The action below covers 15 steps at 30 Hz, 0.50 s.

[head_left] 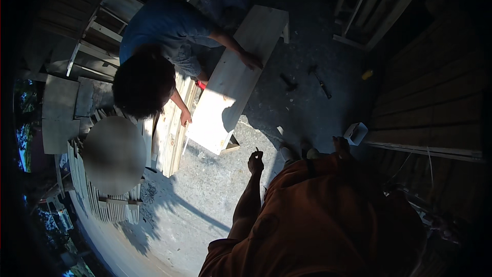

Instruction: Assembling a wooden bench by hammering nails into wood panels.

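My left hand [255, 163] is closed in a pinch, held over the sunlit floor. A small thin tip sticks up from the fingers, too small to name. In deep shadow on the right, my right hand [341, 146] is beside a small white open box [355, 133]; its fingers are too dark to read. Ahead of my left hand stands a pale wooden bench [241, 67], with a leg showing at its far end. A co-worker [169, 36] in a blue top bends over it, one hand on its top and the other at its near left edge.
On the shaded floor lie a hammer [322, 83], a second dark tool [288, 82] and a yellow object [367, 74]. Long boards [177, 138] are stacked left of the bench. A round wooden disc [115, 155] rests on slats. Wooden frames [379, 10] stand far right.
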Each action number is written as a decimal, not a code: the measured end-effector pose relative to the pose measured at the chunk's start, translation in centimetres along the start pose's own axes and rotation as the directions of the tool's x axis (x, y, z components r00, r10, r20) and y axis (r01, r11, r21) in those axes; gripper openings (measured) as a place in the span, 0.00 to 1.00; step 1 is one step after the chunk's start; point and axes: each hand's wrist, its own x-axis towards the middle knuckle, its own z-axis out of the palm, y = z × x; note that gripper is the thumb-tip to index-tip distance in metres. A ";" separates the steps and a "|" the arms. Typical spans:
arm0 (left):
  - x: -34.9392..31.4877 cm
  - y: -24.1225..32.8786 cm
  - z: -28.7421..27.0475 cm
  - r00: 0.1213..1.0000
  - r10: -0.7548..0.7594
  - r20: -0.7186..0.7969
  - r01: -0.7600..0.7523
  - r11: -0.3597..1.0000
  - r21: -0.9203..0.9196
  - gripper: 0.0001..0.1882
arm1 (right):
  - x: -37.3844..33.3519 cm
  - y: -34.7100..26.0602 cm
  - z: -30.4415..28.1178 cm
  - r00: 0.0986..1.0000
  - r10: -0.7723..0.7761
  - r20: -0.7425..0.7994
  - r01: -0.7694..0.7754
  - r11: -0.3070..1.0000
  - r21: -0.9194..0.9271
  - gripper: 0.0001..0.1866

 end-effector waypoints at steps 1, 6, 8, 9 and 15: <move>-0.4 -0.8 0.2 0.999 0.047 -0.027 -0.046 0.998 0.032 0.19 | 0.5 0.3 -0.4 1.000 -0.024 0.007 0.024 1.000 -0.003 0.21; -3.1 -4.6 0.5 1.000 -0.013 -0.026 0.015 0.998 0.065 0.23 | 1.0 -0.7 -0.7 0.966 0.028 0.256 -0.125 0.920 0.371 0.17; -3.3 -5.9 1.2 0.998 -0.056 0.032 0.055 0.998 0.024 0.24 | 0.0 -0.5 -1.0 0.960 0.078 0.271 -0.193 0.882 0.430 0.18; -3.7 -7.4 1.3 0.992 -0.113 0.060 0.115 0.993 -0.026 0.25 | -0.4 -0.8 -0.9 0.952 0.093 0.291 -0.230 0.845 0.483 0.18; -4.0 -13.7 3.1 0.998 -0.066 -0.015 0.064 0.995 -0.079 0.23 | -0.7 -1.5 -0.8 0.985 -0.163 -0.060 0.163 0.987 -0.012 0.18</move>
